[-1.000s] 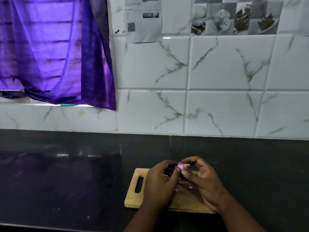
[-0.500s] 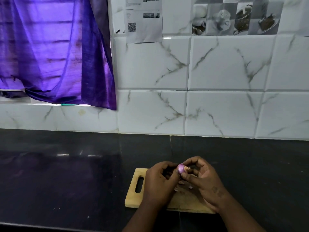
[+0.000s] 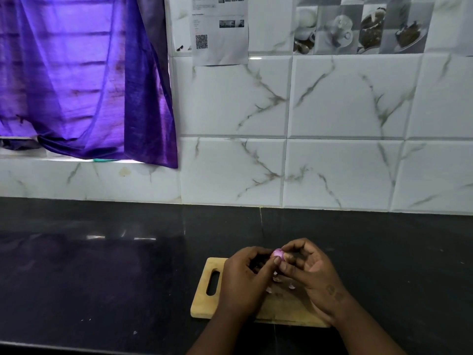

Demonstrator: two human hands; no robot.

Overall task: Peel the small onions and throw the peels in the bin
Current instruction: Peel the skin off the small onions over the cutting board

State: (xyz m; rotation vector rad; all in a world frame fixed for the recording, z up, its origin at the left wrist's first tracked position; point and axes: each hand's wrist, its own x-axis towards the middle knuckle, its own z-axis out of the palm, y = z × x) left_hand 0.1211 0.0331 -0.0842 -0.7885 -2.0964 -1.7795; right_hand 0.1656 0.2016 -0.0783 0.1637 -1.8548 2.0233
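Dim daylight filters through the purple curtain (image 3: 76,80), casting faint glare streaks on the dark desk (image 3: 102,278) below it; the tile lines bow at the frame edges.

The black countertop (image 3: 102,278) fills the lower half of the frame. A wooden cutting board (image 3: 204,301) lies flat on it, at lower centre.

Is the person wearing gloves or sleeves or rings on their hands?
No gloves: both the left hand and the right hand are bare. No sleeves show either; the forearms are uncovered down to the bottom edge of the picture. I can't see any rings, bracelets or a watch. The back of the right hand has a couple of faint round marks.
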